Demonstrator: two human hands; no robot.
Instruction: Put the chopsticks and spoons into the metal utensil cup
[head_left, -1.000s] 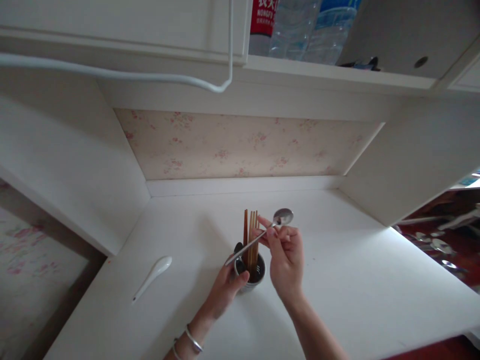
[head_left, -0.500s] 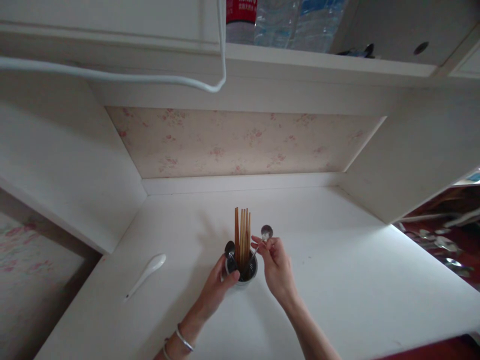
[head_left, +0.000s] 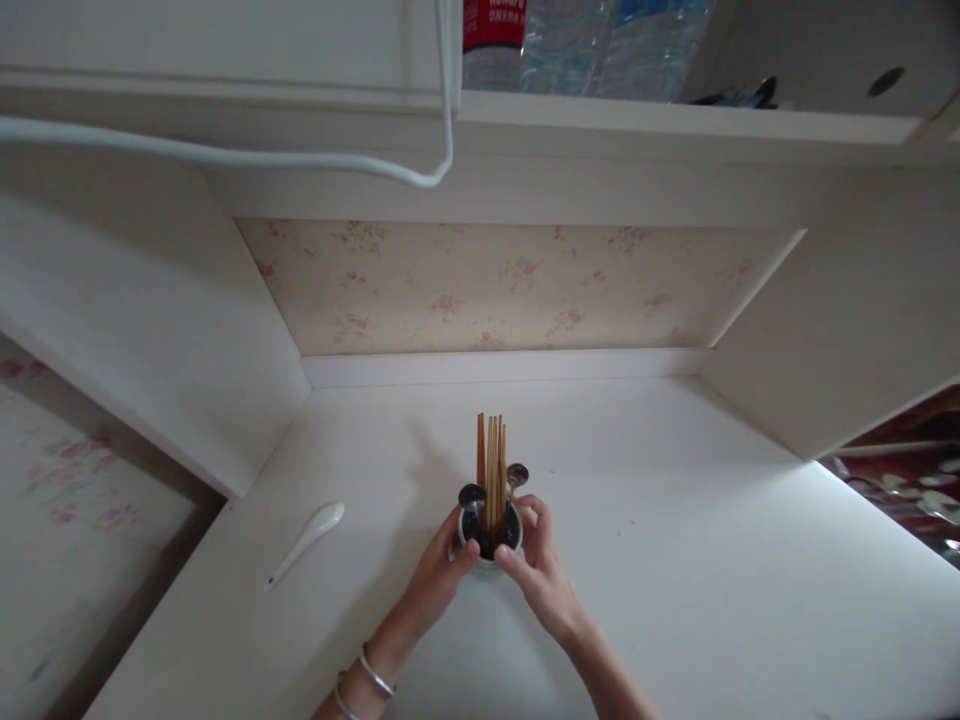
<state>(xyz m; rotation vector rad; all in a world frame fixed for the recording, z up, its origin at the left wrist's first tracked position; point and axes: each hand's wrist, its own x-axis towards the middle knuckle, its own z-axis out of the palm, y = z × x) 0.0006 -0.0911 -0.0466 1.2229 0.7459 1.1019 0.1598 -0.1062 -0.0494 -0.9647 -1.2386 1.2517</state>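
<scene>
A round utensil cup (head_left: 487, 564) stands on the white desk, gripped from both sides. My left hand (head_left: 439, 568) is closed round its left side, thumb on the rim. From the right, my right hand (head_left: 541, 568) curls about it in the same way, with the thumb at the front rim. Several wooden chopsticks (head_left: 493, 470) rise upright out of the cup. One metal spoon (head_left: 472, 496) leans to the left in it, and a second metal spoon (head_left: 517, 474) leans to the back right, partly behind the chopsticks.
A white spoon (head_left: 307, 540) lies on the desk (head_left: 675, 580) to the left. White side panels and a floral back wall (head_left: 510, 290) enclose the desk. Overhead are a shelf with water bottles (head_left: 570, 45) and a hanging white cable (head_left: 300, 158).
My right hand has let go of the metal spoon, which now rests lower in the cup, and has taken hold of the cup's right side. My left hand stays on the cup.
</scene>
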